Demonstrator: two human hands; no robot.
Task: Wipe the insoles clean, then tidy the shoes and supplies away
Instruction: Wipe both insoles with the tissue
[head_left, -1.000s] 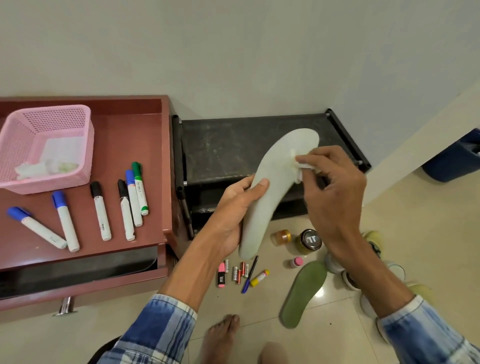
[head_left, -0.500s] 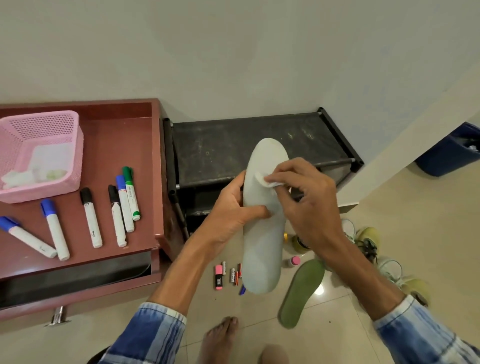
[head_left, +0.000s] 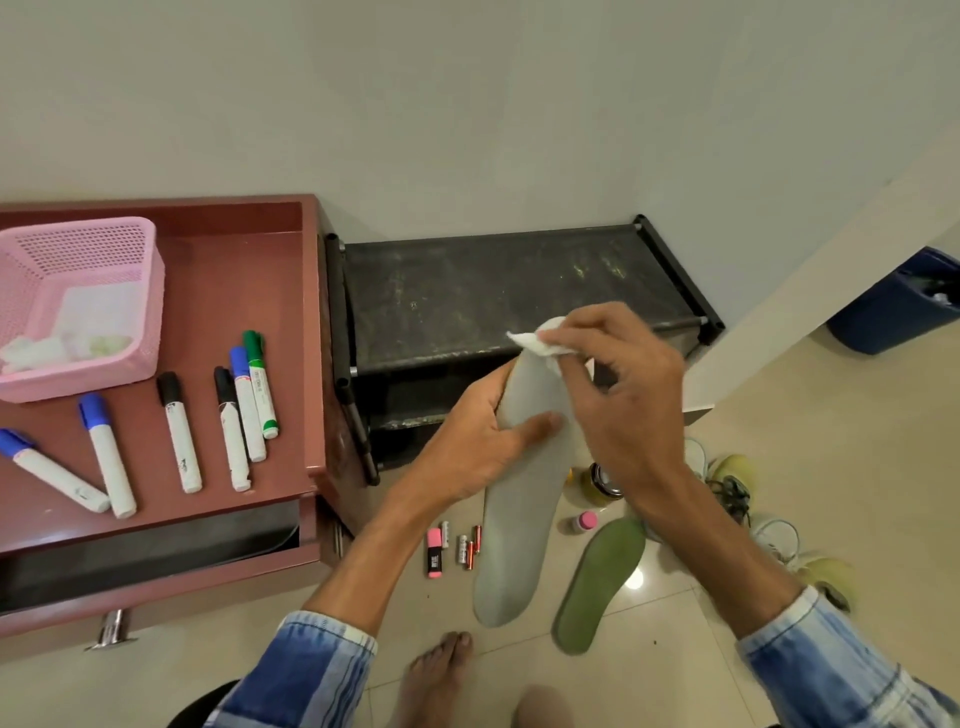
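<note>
My left hand (head_left: 475, 441) grips a pale grey insole (head_left: 514, 540) around its middle, holding it upright over the floor. At the insole's top end my right hand (head_left: 621, 395) pinches a small white wipe (head_left: 535, 340) against it. A second insole (head_left: 600, 582), green side up, lies on the tiles to the right. Yellow-and-white shoes (head_left: 737, 478) sit on the floor behind my right forearm, partly hidden by it.
A black shoe rack (head_left: 498, 296) stands against the wall. On the red-brown desk (head_left: 244, 270) at the left are a pink basket (head_left: 78, 306) holding used wipes and several markers (head_left: 179, 431). Batteries, a pink highlighter (head_left: 434, 553), jars and a small bottle lie on the floor.
The right hand slid the wipe down the insole, then back up to its top end. The left hand turned the insole from slanted to upright and keeps hold of it.
</note>
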